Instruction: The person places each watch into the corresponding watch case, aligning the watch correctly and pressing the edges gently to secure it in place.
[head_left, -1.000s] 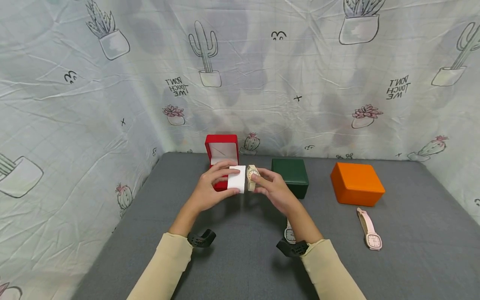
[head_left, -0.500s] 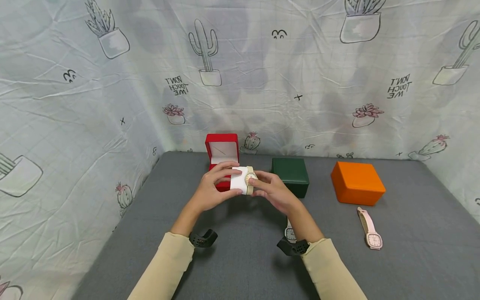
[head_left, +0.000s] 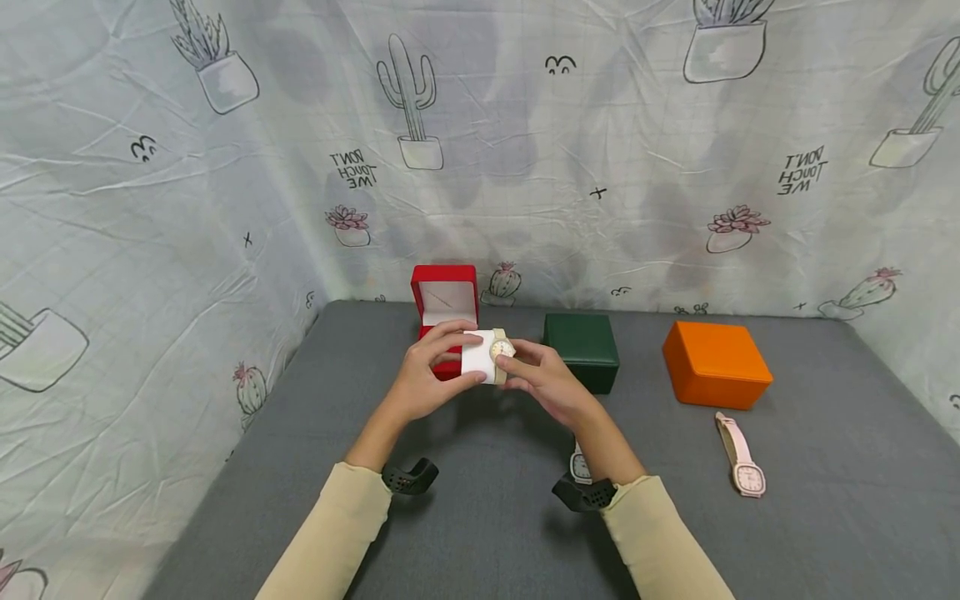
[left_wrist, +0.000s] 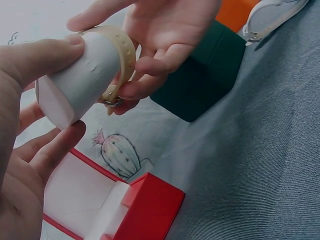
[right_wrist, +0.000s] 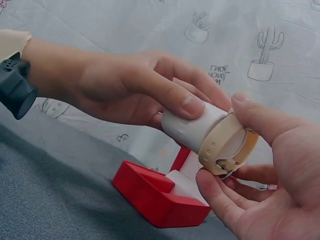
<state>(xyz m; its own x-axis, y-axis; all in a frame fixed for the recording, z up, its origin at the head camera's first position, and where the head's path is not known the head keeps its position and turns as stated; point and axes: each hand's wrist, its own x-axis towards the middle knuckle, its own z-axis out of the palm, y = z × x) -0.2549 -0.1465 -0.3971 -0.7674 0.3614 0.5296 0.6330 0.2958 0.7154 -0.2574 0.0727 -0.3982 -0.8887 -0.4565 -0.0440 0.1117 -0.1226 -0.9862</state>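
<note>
My left hand (head_left: 424,375) grips a white watch cushion (head_left: 476,357) between thumb and fingers. With thumb and fingers my right hand (head_left: 551,382) pinches a cream-strapped wristwatch (head_left: 501,350). Its buckled strap (right_wrist: 222,138) loops around the right end of the cushion, as both wrist views show. Behind the left hand stands a red watch box (head_left: 444,273) with its lid raised; in the right wrist view its red base (right_wrist: 155,192) shows a hollow inside. The watch face is turned away in the wrist views.
A closed green box (head_left: 581,342) and a closed orange box (head_left: 716,363) stand to the right. A pink watch (head_left: 738,458) lies before the orange one. Another watch (head_left: 579,465) is partly hidden under the right forearm. A patterned cloth (head_left: 525,150) hangs behind the grey table (head_left: 480,533).
The wristwatch has moved left from beside the cushion onto its right end, and the strap now encircles it. The left hand keeps its hold on the cushion.
</note>
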